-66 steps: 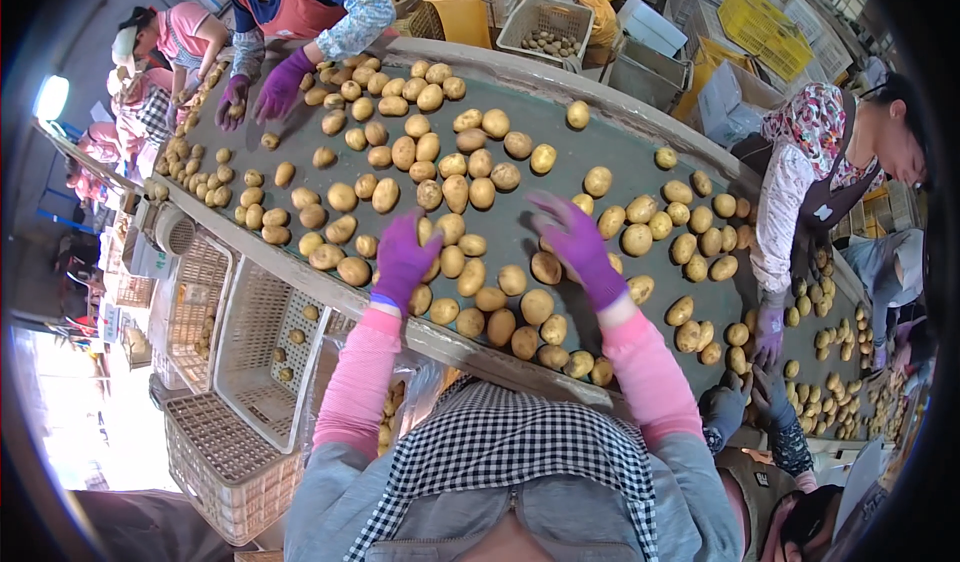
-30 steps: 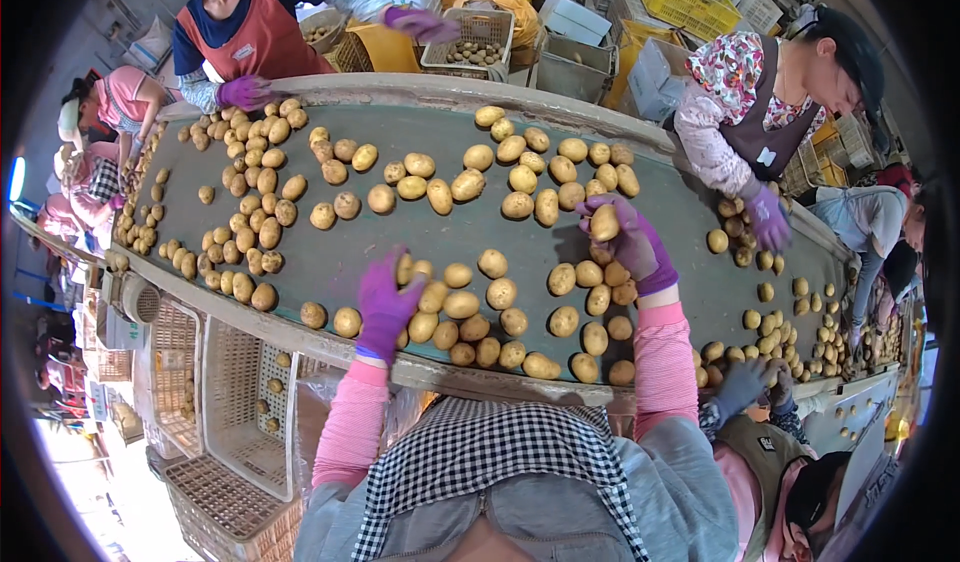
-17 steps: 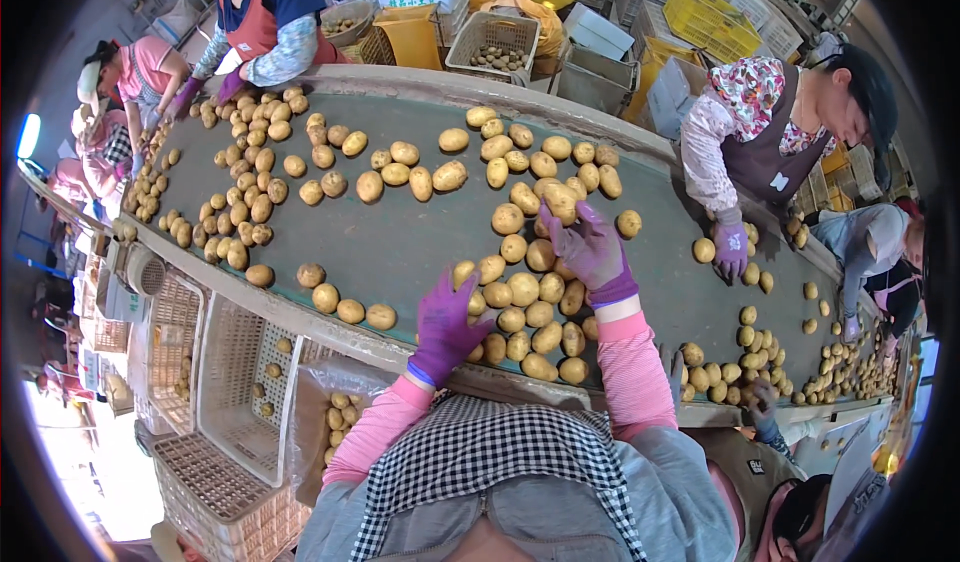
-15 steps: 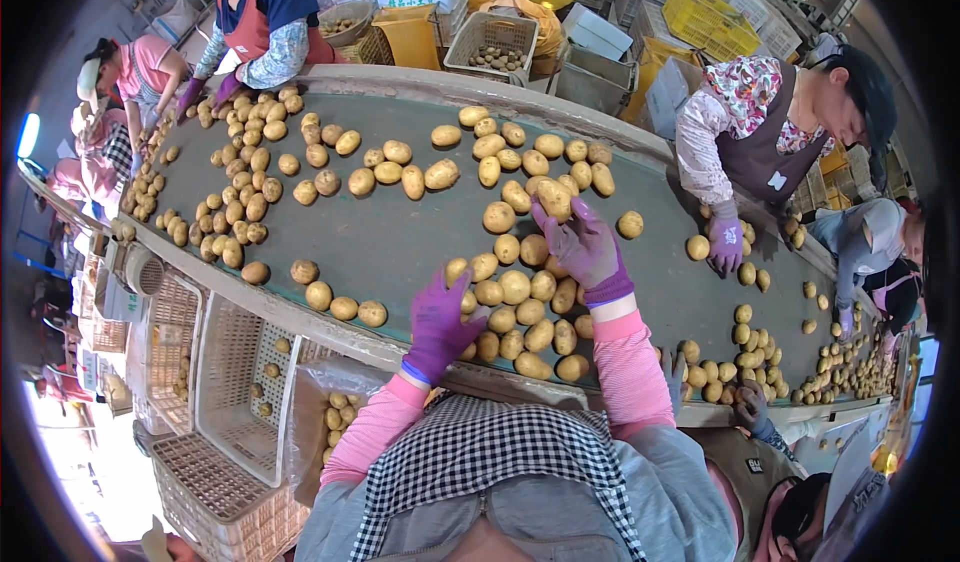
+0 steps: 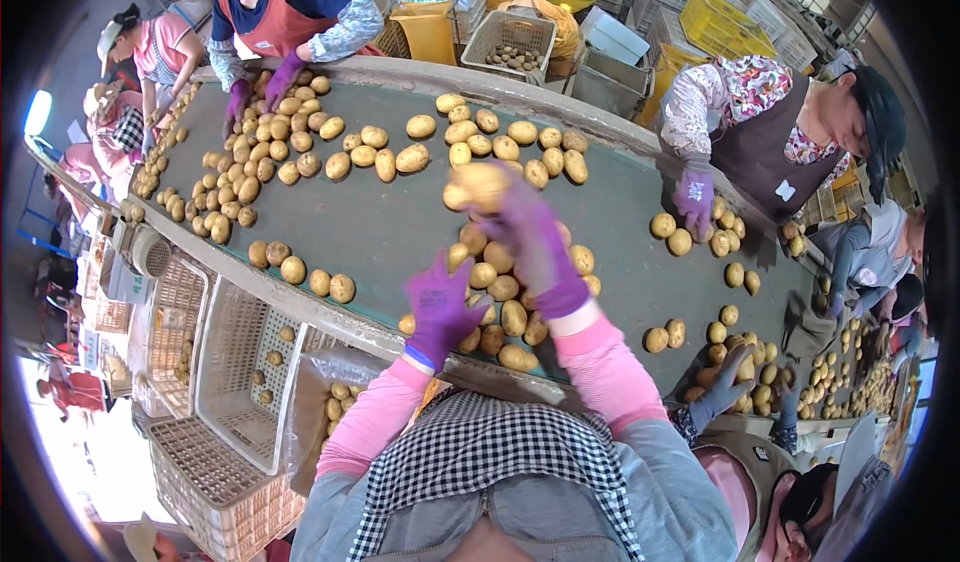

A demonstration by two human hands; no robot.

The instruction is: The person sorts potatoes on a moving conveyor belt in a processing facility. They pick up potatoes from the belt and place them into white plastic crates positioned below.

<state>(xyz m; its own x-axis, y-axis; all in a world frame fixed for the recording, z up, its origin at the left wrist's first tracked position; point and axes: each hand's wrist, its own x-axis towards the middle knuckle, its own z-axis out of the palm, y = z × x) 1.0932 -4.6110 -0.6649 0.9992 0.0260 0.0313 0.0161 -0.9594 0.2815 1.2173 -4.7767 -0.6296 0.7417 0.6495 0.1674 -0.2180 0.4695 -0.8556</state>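
Observation:
Both my hands wear purple gloves over a dark green belt. My right hand (image 5: pixel 535 242), smeared by motion, reaches over the belt with a potato (image 5: pixel 480 186) at its fingertips. The potato is blurred too and looks raised above the others. Left of it, my left hand (image 5: pixel 440 312) has thumb and fingers apart and nothing visible in its grasp. It sits at the near-left side of a loose cluster of potatoes (image 5: pixel 514 317), partly covering some. Beyond my right hand lies another group of potatoes (image 5: pixel 506 149).
Co-workers' gloved hands work at the far-left heap (image 5: pixel 265 137), on the right of the belt (image 5: pixel 694 200) and at the near right (image 5: pixel 722 392). A wooden rail (image 5: pixel 290 297) edges the belt. Plastic crates (image 5: pixel 240 382) stand at the near left.
My right hand has swung left with the potato. Belt potatoes sit slightly further left, and fewer show in the cluster before me. The far-left co-worker's hands have moved onto the heap.

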